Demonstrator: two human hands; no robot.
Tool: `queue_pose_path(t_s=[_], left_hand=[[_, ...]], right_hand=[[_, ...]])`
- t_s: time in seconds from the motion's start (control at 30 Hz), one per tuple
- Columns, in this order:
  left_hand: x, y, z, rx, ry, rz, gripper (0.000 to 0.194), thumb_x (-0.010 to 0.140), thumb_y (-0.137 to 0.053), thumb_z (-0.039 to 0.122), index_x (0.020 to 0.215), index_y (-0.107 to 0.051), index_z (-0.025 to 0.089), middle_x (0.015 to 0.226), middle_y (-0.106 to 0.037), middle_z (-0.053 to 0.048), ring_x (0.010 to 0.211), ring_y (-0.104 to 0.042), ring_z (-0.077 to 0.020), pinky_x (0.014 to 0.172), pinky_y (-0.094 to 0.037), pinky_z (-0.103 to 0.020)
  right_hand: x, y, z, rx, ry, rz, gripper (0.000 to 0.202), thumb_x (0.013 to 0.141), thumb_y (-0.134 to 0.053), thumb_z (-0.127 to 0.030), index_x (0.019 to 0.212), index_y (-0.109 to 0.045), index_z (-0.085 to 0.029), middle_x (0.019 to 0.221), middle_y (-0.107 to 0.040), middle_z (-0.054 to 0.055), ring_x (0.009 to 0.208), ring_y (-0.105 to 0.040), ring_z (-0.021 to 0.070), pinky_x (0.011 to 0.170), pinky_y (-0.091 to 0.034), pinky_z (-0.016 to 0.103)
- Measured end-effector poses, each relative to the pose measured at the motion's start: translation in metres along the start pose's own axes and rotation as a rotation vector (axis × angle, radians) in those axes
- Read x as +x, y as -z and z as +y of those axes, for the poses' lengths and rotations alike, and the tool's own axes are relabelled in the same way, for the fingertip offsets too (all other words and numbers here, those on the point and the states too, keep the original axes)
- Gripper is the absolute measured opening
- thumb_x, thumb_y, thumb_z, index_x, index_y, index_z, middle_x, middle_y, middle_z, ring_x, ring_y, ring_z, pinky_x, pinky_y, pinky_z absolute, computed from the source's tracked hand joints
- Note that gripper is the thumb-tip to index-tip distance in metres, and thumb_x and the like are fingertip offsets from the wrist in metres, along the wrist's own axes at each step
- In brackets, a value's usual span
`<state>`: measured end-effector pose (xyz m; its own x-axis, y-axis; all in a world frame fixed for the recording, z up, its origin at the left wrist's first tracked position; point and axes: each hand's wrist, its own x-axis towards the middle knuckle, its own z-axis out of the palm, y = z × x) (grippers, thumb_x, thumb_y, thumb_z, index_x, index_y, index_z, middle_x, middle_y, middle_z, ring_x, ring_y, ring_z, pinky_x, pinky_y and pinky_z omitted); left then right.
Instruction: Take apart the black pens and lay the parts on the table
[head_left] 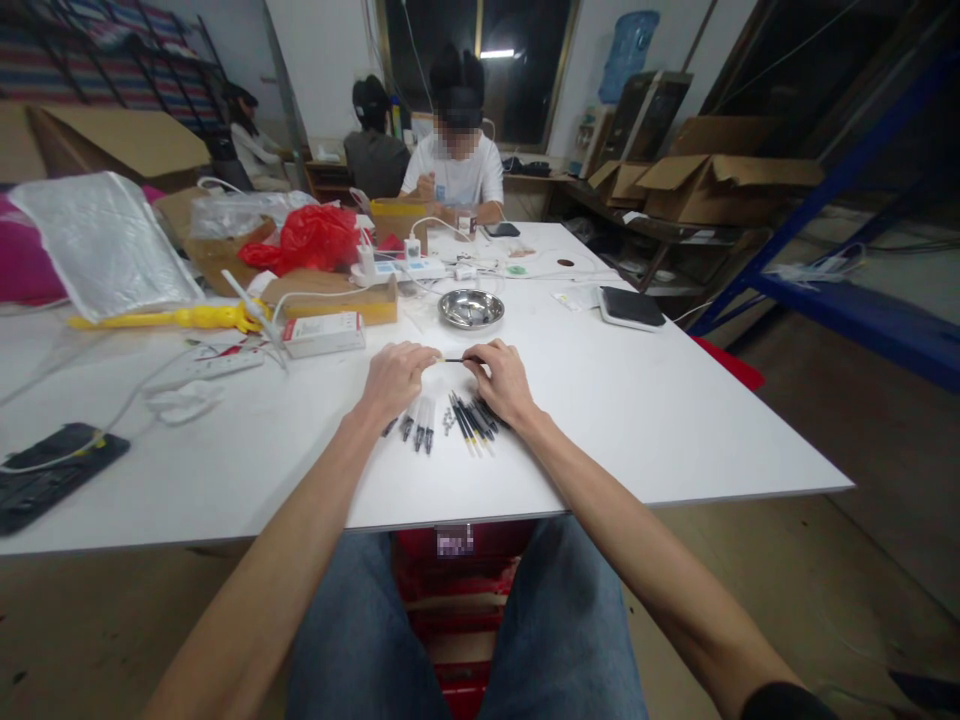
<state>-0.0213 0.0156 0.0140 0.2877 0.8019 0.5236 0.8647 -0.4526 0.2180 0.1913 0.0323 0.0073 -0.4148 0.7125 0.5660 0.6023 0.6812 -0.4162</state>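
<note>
Both of my hands pinch one thin dark pen refill (454,360) held level above the white table. My left hand (397,378) grips its pale left end, and my right hand (501,376) has closed on the right end. Below my left hand lie several clear pen barrels (422,425) with black tips. Small grey parts (448,420), too small to name, form a little group beside them. Several dark refills (466,425) with yellow and white ends lie in a row, next to black pen pieces (484,418) partly hidden under my right hand.
Beyond my hands stands a shiny metal bowl (471,309). A white box (324,334), a power strip (401,268) with cables and a red plastic bag (311,238) crowd the left. At right lies a black-topped device (631,308). A person (454,175) sits across the table.
</note>
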Motion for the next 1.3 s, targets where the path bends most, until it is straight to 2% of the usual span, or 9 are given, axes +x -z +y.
queue_pose_path(t_s=[0.27,0.4,0.47,0.57,0.63,0.83,0.97,1.17,1.3], left_hand=[[0.002,0.002,0.007,0.013,-0.082,0.034,0.03,0.093,-0.044,0.008,0.102,-0.07,0.02,0.105,-0.075,-0.006,0.104,-0.065,-0.0231,0.092,-0.04,-0.04],[0.001,0.003,0.009,0.002,-0.102,-0.052,0.043,0.088,-0.04,0.001,0.117,-0.064,0.02,0.105,-0.07,-0.007,0.099,-0.062,-0.0229,0.088,-0.044,-0.037],[0.0,0.003,0.012,0.023,-0.133,-0.086,0.039,0.092,-0.039,0.006,0.119,-0.063,0.021,0.102,-0.068,-0.008,0.098,-0.061,-0.0238,0.086,-0.044,-0.037],[0.0,0.002,0.015,0.088,-0.149,-0.085,0.025,0.102,-0.041,0.027,0.111,-0.064,0.021,0.1,-0.066,-0.008,0.099,-0.059,-0.0256,0.085,-0.041,-0.039],[0.0,0.001,0.015,0.135,-0.131,-0.085,0.027,0.104,-0.04,0.036,0.106,-0.063,0.021,0.098,-0.066,-0.008,0.098,-0.058,-0.0258,0.084,-0.039,-0.039],[-0.003,0.005,0.003,0.204,-0.028,-0.074,0.03,0.106,-0.033,0.034,0.1,-0.06,0.023,0.096,-0.067,-0.008,0.097,-0.055,-0.0262,0.08,-0.034,-0.039],[-0.006,0.01,-0.01,0.185,0.071,-0.048,0.03,0.105,-0.032,0.032,0.1,-0.06,0.023,0.098,-0.069,-0.008,0.099,-0.056,-0.0262,0.083,-0.035,-0.039],[-0.008,0.008,-0.01,0.196,0.146,-0.03,0.028,0.105,-0.034,0.03,0.101,-0.061,0.023,0.098,-0.071,-0.008,0.099,-0.058,-0.0266,0.083,-0.037,-0.038],[-0.008,0.007,-0.007,0.272,0.232,-0.044,0.029,0.104,-0.032,0.027,0.101,-0.061,0.022,0.093,-0.071,-0.01,0.096,-0.061,-0.0283,0.077,-0.037,-0.038]], right_hand=[[0.0,-0.007,0.0,0.153,0.067,-0.011,0.02,0.095,-0.042,-0.012,0.105,-0.058,-0.019,0.101,-0.064,0.01,0.095,-0.055,0.0235,0.085,-0.042,0.035],[0.001,-0.006,-0.003,0.16,0.094,-0.008,0.015,0.098,-0.045,-0.017,0.102,-0.059,-0.018,0.095,-0.062,0.009,0.09,-0.054,0.0226,0.084,-0.043,0.034],[0.001,-0.005,-0.004,0.145,0.082,-0.016,0.012,0.098,-0.048,-0.021,0.098,-0.06,-0.018,0.091,-0.061,0.007,0.086,-0.053,0.0217,0.082,-0.042,0.034],[0.001,-0.004,-0.005,0.142,0.077,-0.018,0.013,0.099,-0.049,-0.023,0.095,-0.061,-0.019,0.09,-0.06,0.007,0.085,-0.053,0.0206,0.081,-0.042,0.032],[0.001,-0.003,-0.004,0.155,0.078,-0.014,0.013,0.099,-0.05,-0.023,0.095,-0.062,-0.019,0.09,-0.059,0.006,0.084,-0.054,0.0201,0.079,-0.042,0.032],[0.002,0.006,0.007,0.203,0.011,0.095,0.013,0.095,-0.051,-0.022,0.089,-0.062,-0.019,0.09,-0.062,0.006,0.086,-0.056,0.0204,0.082,-0.043,0.033],[0.002,0.015,0.011,0.299,-0.083,0.169,0.013,0.093,-0.052,-0.024,0.086,-0.062,-0.018,0.085,-0.064,0.005,0.077,-0.055,0.018,0.076,-0.043,0.03],[-0.001,0.015,-0.001,0.506,-0.041,-0.267,0.027,0.092,-0.058,-0.037,0.082,-0.069,-0.015,0.073,-0.064,0.001,0.069,-0.052,0.0134,0.068,-0.04,0.027],[-0.003,0.014,-0.008,0.535,-0.06,-0.408,0.036,0.091,-0.061,-0.043,0.071,-0.069,-0.014,0.062,-0.058,-0.001,0.06,-0.047,0.0109,0.061,-0.036,0.025]])
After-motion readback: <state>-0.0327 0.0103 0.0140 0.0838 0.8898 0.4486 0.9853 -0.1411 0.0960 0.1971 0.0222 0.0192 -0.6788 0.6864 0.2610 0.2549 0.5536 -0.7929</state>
